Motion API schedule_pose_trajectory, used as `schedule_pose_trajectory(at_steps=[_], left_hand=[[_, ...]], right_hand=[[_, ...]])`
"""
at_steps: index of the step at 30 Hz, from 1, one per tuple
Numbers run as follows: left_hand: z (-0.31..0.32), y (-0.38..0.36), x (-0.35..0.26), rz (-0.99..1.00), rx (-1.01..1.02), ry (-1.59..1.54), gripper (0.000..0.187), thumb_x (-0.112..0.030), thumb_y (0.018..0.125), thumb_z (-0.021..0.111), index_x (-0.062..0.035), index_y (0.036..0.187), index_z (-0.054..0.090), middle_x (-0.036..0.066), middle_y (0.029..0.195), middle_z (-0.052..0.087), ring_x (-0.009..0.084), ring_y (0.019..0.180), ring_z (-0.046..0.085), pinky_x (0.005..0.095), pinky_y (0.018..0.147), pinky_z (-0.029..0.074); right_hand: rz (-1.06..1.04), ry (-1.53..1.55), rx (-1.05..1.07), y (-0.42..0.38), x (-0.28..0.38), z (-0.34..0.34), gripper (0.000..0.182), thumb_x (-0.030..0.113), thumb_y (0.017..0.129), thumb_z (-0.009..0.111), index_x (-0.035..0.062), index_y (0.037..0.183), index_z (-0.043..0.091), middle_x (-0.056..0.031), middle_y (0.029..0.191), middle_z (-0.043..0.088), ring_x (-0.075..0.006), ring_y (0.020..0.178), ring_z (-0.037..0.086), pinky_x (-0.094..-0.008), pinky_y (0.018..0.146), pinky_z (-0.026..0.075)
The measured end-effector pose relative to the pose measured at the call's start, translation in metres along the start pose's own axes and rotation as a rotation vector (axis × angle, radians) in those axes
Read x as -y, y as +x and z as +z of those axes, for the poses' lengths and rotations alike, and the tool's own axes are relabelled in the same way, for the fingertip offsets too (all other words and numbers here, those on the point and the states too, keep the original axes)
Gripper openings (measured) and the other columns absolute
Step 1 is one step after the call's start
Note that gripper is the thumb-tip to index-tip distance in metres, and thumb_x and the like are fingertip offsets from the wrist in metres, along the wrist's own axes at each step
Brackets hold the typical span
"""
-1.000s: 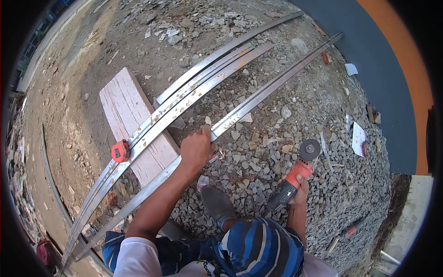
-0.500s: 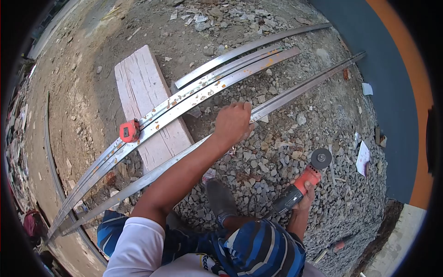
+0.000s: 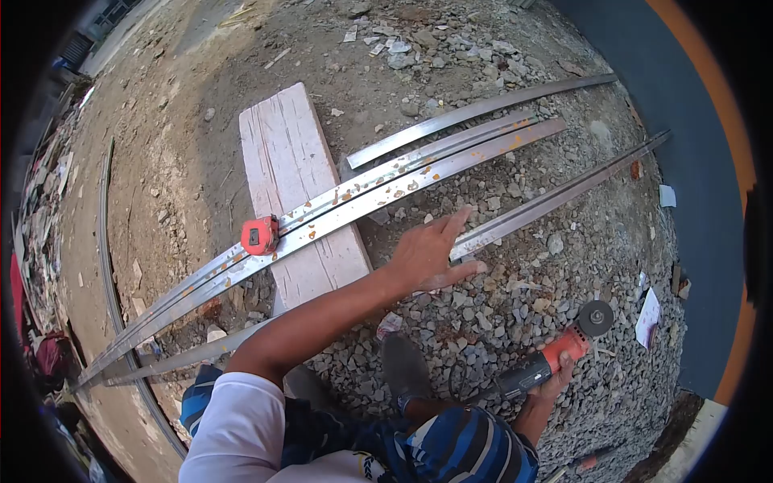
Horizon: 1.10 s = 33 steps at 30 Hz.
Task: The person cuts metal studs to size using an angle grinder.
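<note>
The left hand (image 3: 427, 253), wrapped around the nearest metal strip (image 3: 555, 196) a second ago, now has its grip spread apart over it; whether the palm touches the metal cannot be told. The strip lies across the stony ground (image 3: 499, 314), passing beneath the left forearm (image 3: 330, 322), no longer visibly clamped. The right hand (image 3: 551, 381) stays closed around the angle grinder (image 3: 566, 348), whose disc (image 3: 597, 318) sits apart from the strip.

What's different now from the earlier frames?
The left hand has moved along the metal bar toward the wall since the first frame, and its closed grip has opened wide; any remaining contact is unclear. The right hand still holds the grinder; the red tape measure stays on the metal strips.
</note>
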<state>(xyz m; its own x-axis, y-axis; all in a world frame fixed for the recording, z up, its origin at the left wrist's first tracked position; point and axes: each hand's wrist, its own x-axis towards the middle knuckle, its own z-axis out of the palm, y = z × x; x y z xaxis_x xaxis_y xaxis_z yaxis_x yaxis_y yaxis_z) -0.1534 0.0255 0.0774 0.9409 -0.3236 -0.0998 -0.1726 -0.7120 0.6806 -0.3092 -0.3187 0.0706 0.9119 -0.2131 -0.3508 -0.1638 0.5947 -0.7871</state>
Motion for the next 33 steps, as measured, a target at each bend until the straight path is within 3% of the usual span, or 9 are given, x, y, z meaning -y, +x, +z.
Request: schedule_pose_trajectory(at_steps=[1,3,4,8,11,13,16,20,33], left_hand=[[-0.012,-0.016,0.028,-0.070,-0.018,0.021,0.084,-0.057,0.095,0.064,-0.0039,0.155,0.037,0.030,0.126,0.063,0.0411,0.112,0.067,0.0501,0.096,0.054],[-0.034,-0.049,0.096,0.311,-0.234,0.203,0.079,-0.053,0.095,0.066,-0.0058,0.153,0.042,0.023,0.130,0.063,0.0393,0.117,0.064,0.0485,0.103,0.050],[-0.054,-0.068,0.129,0.314,-0.254,0.311,0.075,-0.047,0.093,0.069,-0.0053,0.149,0.045,0.019,0.137,0.060,0.0371,0.124,0.059,0.0485,0.108,0.046],[-0.129,-0.158,0.184,-0.048,-0.265,0.559,0.093,-0.055,0.081,0.077,-0.0035,0.150,0.043,0.024,0.144,0.049,0.0414,0.130,0.053,0.0494,0.108,0.044],[-0.122,-0.193,0.210,-0.263,-0.169,0.428,0.093,-0.058,0.082,0.078,-0.0086,0.152,0.042,0.021,0.143,0.048,0.0398,0.124,0.056,0.0499,0.103,0.048],[-0.115,-0.193,0.208,-0.336,-0.201,0.278,0.095,-0.054,0.076,0.083,-0.0093,0.151,0.045,0.020,0.139,0.053,0.0403,0.120,0.059,0.0497,0.100,0.049],[-0.107,-0.192,0.191,-0.010,-0.307,0.505,0.091,-0.054,0.073,0.085,-0.0061,0.143,0.053,0.016,0.125,0.062,0.0355,0.109,0.063,0.0458,0.094,0.052],[-0.088,-0.192,0.158,0.017,-0.190,0.348,0.083,-0.056,0.075,0.083,-0.0044,0.135,0.060,0.016,0.118,0.065,0.0346,0.106,0.064,0.0450,0.094,0.051],[-0.079,-0.203,0.157,0.082,-0.246,0.400,0.083,-0.059,0.075,0.082,-0.0022,0.133,0.061,0.014,0.114,0.065,0.0322,0.101,0.063,0.0420,0.089,0.053]], right_hand=[[-0.012,-0.008,0.005,0.002,0.001,-0.008,0.044,0.031,0.093,0.066,-0.0023,0.121,0.056,-0.0162,0.096,0.070,-0.0271,0.080,0.072,-0.0413,0.070,0.064],[-0.015,-0.008,-0.014,0.007,0.003,-0.025,0.045,0.031,0.095,0.066,-0.0014,0.124,0.054,-0.0151,0.100,0.069,-0.0259,0.081,0.071,-0.0402,0.070,0.064],[-0.019,-0.006,-0.046,0.008,0.005,-0.026,0.045,0.031,0.096,0.065,-0.0010,0.125,0.053,-0.0146,0.102,0.069,-0.0255,0.082,0.071,-0.0394,0.069,0.064],[0.004,-0.065,0.040,0.012,0.008,-0.007,0.048,0.037,0.097,0.066,0.0002,0.125,0.054,-0.0155,0.100,0.070,-0.0260,0.085,0.073,-0.0382,0.070,0.066],[-0.057,-0.066,-0.026,0.028,-0.004,-0.012,0.046,0.036,0.098,0.066,0.0006,0.124,0.054,-0.0155,0.099,0.070,-0.0259,0.084,0.073,-0.0388,0.068,0.065],[-0.026,-0.073,0.024,0.032,-0.010,0.001,0.044,0.035,0.098,0.066,0.0006,0.123,0.053,-0.0154,0.099,0.070,-0.0262,0.084,0.073,-0.0387,0.068,0.065],[0.029,-0.067,0.075,0.031,-0.012,0.021,0.043,0.032,0.096,0.067,0.0001,0.122,0.054,-0.0151,0.097,0.070,-0.0261,0.084,0.072,-0.0384,0.069,0.063],[0.011,-0.051,0.093,0.019,-0.015,0.033,0.038,0.031,0.098,0.065,0.0011,0.119,0.053,-0.0144,0.098,0.067,-0.0269,0.084,0.072,-0.0385,0.071,0.064],[0.060,-0.045,0.042,0.010,-0.026,0.033,0.043,0.032,0.096,0.067,-0.0005,0.121,0.054,-0.0149,0.094,0.068,-0.0253,0.078,0.071,-0.0379,0.067,0.063]])
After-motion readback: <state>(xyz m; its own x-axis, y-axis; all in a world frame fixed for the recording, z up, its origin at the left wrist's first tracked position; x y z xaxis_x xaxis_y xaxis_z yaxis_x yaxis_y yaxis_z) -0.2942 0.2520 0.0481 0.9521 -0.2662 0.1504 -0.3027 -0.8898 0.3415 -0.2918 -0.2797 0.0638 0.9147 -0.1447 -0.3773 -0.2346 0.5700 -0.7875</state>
